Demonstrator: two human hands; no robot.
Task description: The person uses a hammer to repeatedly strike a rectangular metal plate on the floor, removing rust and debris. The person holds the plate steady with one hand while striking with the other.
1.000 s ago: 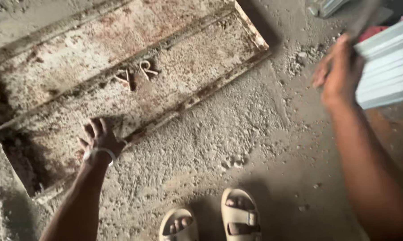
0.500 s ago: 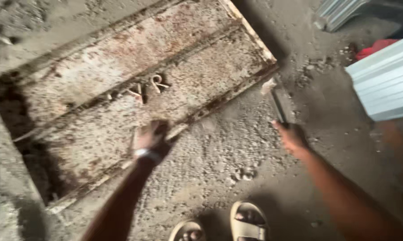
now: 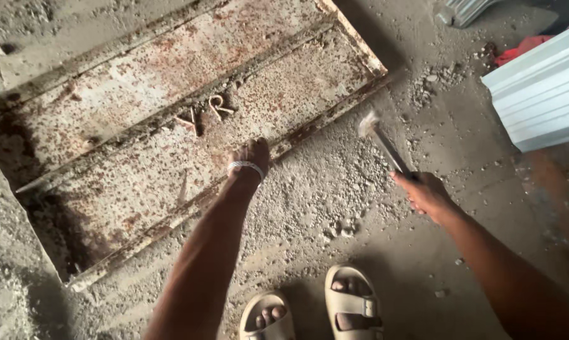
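I'm seeing a metal panel [image 3: 171, 126] that's pale grey, speckled all over with reddish-brown rust. The floor [image 3: 335, 208] is dusty grey. My sandals [image 3: 350, 308] are beige, the bracelet [image 3: 245, 167] silvery, the corrugated sheets [image 3: 539, 94] pale blue-white, the rag [image 3: 517, 50] red.

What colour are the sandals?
Beige sandals, seen in the head view.

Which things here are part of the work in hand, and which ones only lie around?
In use: rusty rectangular metal panel under left hand; metal-headed hammer in right hand.
Lying about: white corrugated metal sheets; red cloth; grey concrete rubble.
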